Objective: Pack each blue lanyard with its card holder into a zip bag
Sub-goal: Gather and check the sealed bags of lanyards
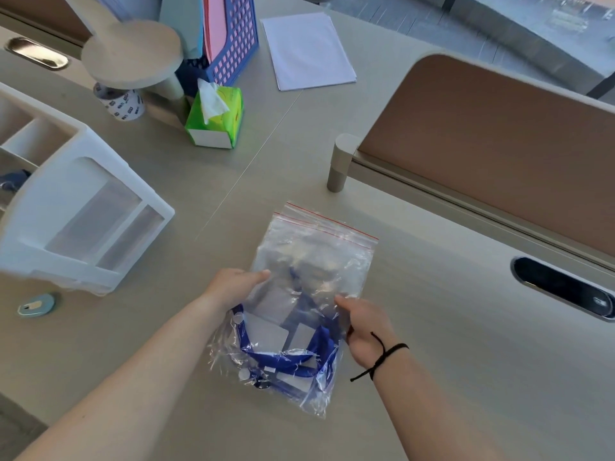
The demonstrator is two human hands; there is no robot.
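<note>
Left hand (233, 287) and right hand (364, 327) each grip a side of a zip bag (309, 261) holding blue lanyards (293, 359) above the bench (466, 344).

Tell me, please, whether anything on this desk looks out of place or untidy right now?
Nothing serious. The zip bag, held by the left hand and right hand, is crumpled, with the blue lanyard bunched near its bottom.

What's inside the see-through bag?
Inside the zip bag lie blue lanyards and clear card holders. How many is hard to tell; they overlap and the plastic crinkles.
</note>
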